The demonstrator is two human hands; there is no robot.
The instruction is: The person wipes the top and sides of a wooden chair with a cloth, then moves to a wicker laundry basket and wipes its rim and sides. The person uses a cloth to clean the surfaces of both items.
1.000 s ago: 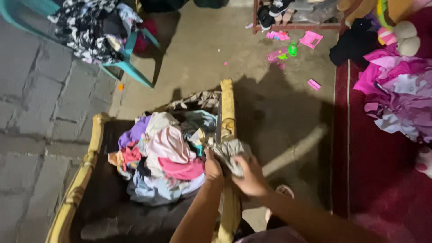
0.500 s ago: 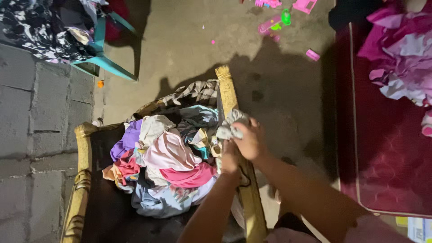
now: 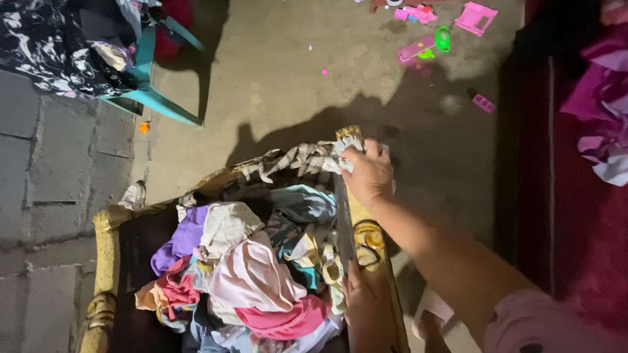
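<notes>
Head view, looking down on a wooden chair with gilded arms (image 3: 104, 255) heaped with clothes. The right hand (image 3: 367, 171) is clenched around a small grey cloth (image 3: 347, 145), pressing it onto the far end of the chair's right arm (image 3: 373, 261), just beside a plaid garment (image 3: 297, 160) draped over the far edge of the seat. The grey cloth is bunched, so no long axis or pointing direction can be made out. The left hand (image 3: 361, 294) lies at the near part of the same arm, touching the right edge of the clothes pile (image 3: 255, 274); whether its fingers grip anything cannot be told. In the pile, a pale pink garment (image 3: 252, 278) lies over a deeper pink one (image 3: 288, 321), with a purple piece (image 3: 186, 235) toward the left edge. No packages, labels or signs are legible. On the concrete floor beyond: pink and green plastic toys (image 3: 435, 40), a teal chair (image 3: 154, 78) bearing black-and-white fabric, and a dark red mat (image 3: 582, 248) at right.
</notes>
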